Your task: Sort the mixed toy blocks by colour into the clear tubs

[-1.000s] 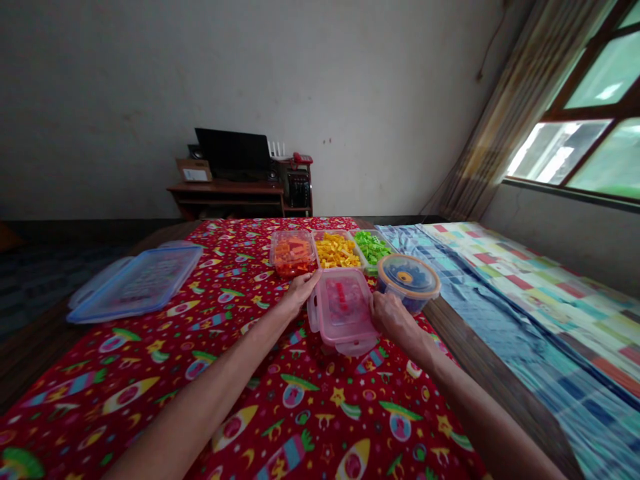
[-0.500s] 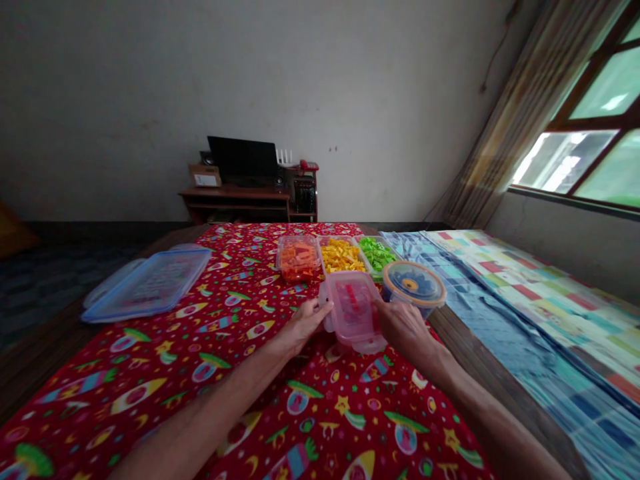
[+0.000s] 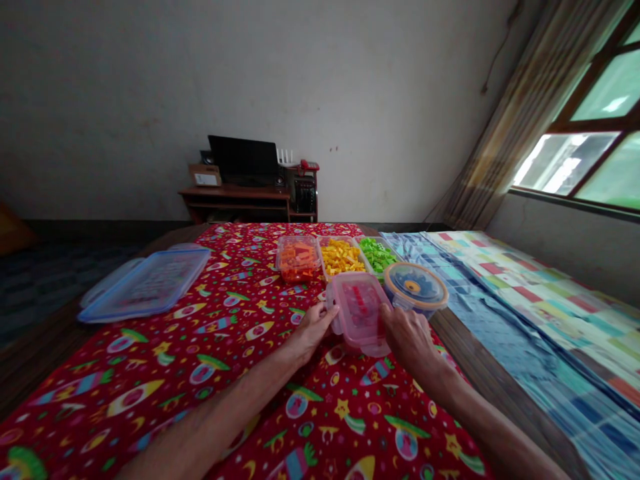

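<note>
A pink lidded box point(image 3: 359, 308) with red bricks inside sits on the red patterned tablecloth point(image 3: 210, 360). My left hand point(image 3: 315, 330) touches its left side clip, fingers pressed against the box. My right hand point(image 3: 407, 337) grips the box's right front corner. Just right of the box stands a round tub with an orange-rimmed lid point(image 3: 416, 287) holding blue pieces.
Behind the box lie three open trays: orange bricks point(image 3: 298, 257), yellow bricks point(image 3: 340, 255), green bricks point(image 3: 376, 253). Flat blue-lidded containers point(image 3: 145, 283) rest at the left. A checked cloth point(image 3: 525, 300) covers the surface to the right. A desk with a monitor point(image 3: 245, 160) stands by the far wall.
My left hand slid from the box's far left corner down to its near left side. The view shifted a little; the box stays on the cloth between both hands.
</note>
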`<state>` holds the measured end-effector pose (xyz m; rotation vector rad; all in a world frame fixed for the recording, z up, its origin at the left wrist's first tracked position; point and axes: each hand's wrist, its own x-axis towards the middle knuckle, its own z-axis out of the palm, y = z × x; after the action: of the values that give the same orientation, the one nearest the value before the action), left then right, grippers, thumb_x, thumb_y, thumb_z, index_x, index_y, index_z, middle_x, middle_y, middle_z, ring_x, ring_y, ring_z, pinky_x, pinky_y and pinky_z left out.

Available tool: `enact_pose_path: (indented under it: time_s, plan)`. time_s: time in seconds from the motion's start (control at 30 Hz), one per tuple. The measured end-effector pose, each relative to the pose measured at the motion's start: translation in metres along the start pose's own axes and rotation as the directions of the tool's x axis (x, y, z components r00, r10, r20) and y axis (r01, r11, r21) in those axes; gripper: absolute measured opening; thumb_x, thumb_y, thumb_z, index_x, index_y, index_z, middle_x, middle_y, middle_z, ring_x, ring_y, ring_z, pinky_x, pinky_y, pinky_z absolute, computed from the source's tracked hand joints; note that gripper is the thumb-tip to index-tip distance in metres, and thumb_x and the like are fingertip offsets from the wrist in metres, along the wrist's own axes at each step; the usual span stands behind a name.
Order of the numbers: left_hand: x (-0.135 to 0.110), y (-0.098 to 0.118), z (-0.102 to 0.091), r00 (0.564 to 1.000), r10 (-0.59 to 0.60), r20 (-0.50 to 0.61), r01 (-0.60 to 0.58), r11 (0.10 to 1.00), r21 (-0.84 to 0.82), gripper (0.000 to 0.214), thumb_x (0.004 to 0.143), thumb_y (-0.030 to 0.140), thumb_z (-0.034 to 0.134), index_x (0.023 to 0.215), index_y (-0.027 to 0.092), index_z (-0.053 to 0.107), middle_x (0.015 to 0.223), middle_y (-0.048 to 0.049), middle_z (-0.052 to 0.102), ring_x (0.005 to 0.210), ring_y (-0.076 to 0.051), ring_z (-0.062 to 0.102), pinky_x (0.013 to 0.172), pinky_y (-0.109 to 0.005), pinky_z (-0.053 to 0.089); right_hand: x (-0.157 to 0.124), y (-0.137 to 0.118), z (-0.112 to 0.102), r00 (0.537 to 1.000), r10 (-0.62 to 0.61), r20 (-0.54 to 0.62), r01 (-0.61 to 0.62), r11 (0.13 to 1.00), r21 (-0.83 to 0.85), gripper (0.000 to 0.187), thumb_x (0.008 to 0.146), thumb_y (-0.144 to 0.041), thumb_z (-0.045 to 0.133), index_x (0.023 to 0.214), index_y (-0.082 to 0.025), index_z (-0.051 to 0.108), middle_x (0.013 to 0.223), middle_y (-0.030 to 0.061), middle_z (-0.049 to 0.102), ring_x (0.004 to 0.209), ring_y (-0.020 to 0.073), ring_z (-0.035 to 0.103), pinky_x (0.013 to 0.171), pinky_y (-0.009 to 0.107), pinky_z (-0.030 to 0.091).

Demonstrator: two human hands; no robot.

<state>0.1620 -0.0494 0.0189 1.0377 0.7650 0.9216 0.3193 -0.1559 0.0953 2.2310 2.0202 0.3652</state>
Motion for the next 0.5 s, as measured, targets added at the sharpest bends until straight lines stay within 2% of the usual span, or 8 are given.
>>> enact_pose_path:
  time_s: [0.13,0.2,0.27,0.33,0.4,0.47,0.5]
  plan:
    - [-0.007,0.002,0.0,0.997,-0.054,0.046,0.055,0.998,-0.012,0.044,0.07,0.045,0.076,0.098,0.015,0.059,0.091,-0.0075,0.07,0.076,-0.017,0.068,0.072,-0.029,0.056,-0.005,0.0,-0.006,1.0,0.011,0.022,-0.01,1.0,-0.009,0.031,0.088,-0.004,0.04,0.109,-0.014,0.06,0.091,0.0112,0.068,0.074,0.0191,0.064,0.055,0.027,0.034]
    - [-0.01,0.005,-0.008,0.998,-0.031,0.055,0.024,0.993,0.117,0.042,0.075,0.048,0.069,0.098,0.016,0.056,0.089,-0.0075,0.069,0.075,-0.019,0.068,0.069,-0.032,0.056,-0.009,0.002,-0.009,0.999,0.034,0.019,-0.034,0.999,-0.011,0.03,0.089,-0.006,0.039,0.108,-0.016,0.06,0.09,0.0099,0.068,0.074,0.0194,0.064,0.053,0.028,0.032]
    - [-0.012,0.013,-0.025,0.995,0.097,0.01,-0.094,0.929,0.357,0.038,0.079,0.05,0.06,0.098,0.018,0.054,0.083,-0.0058,0.068,0.07,-0.019,0.067,0.064,-0.032,0.055,-0.013,0.004,-0.013,0.997,0.071,0.015,-0.071,0.997,0.007,0.026,0.092,-0.01,0.039,0.102,-0.017,0.061,0.083,0.0078,0.069,0.07,0.0188,0.064,0.051,0.028,0.027]
    - [-0.015,0.027,-0.052,0.953,0.302,-0.015,-0.228,0.753,0.618,0.033,0.081,0.048,0.054,0.098,0.02,0.055,0.083,-0.0045,0.066,0.069,-0.019,0.065,0.064,-0.032,0.054,-0.017,0.009,-0.017,0.995,0.103,-0.003,-0.103,0.994,0.03,0.022,0.093,-0.016,0.04,0.095,-0.019,0.061,0.076,0.0057,0.068,0.063,0.0171,0.064,0.048,0.028,0.022]
    - [-0.017,0.048,-0.089,0.902,0.426,0.072,-0.305,0.509,0.805,0.028,0.084,0.043,0.047,0.097,0.021,0.057,0.086,-0.0054,0.066,0.076,-0.021,0.065,0.069,-0.033,0.054,-0.02,0.014,-0.019,0.993,0.104,-0.05,-0.102,0.994,0.049,0.02,0.093,-0.017,0.041,0.09,-0.019,0.06,0.073,0.0044,0.067,0.061,0.0158,0.063,0.048,0.028,0.018]
    - [-0.019,0.071,-0.136,0.81,0.569,0.143,-0.316,0.218,0.923,0.023,0.084,0.038,0.043,0.091,0.021,0.059,0.095,-0.0075,0.065,0.091,-0.023,0.063,0.083,-0.036,0.051,-0.021,0.019,-0.02,0.991,0.099,-0.092,-0.093,0.993,0.069,0.019,0.093,-0.019,0.042,0.086,-0.019,0.059,0.072,0.0038,0.067,0.06,0.0154,0.063,0.048,0.028,0.018]
    - [-0.02,0.08,-0.162,0.767,0.621,0.16,-0.283,0.104,0.953,0.023,0.084,0.036,0.042,0.09,0.021,0.059,0.099,-0.0083,0.065,0.095,-0.024,0.061,0.089,-0.038,0.049,-0.021,0.022,-0.021,0.99,0.099,-0.102,-0.091,0.993,0.082,0.018,0.092,-0.02,0.043,0.085,-0.019,0.059,0.072,0.0036,0.067,0.06,0.0154,0.063,0.049,0.028,0.018]
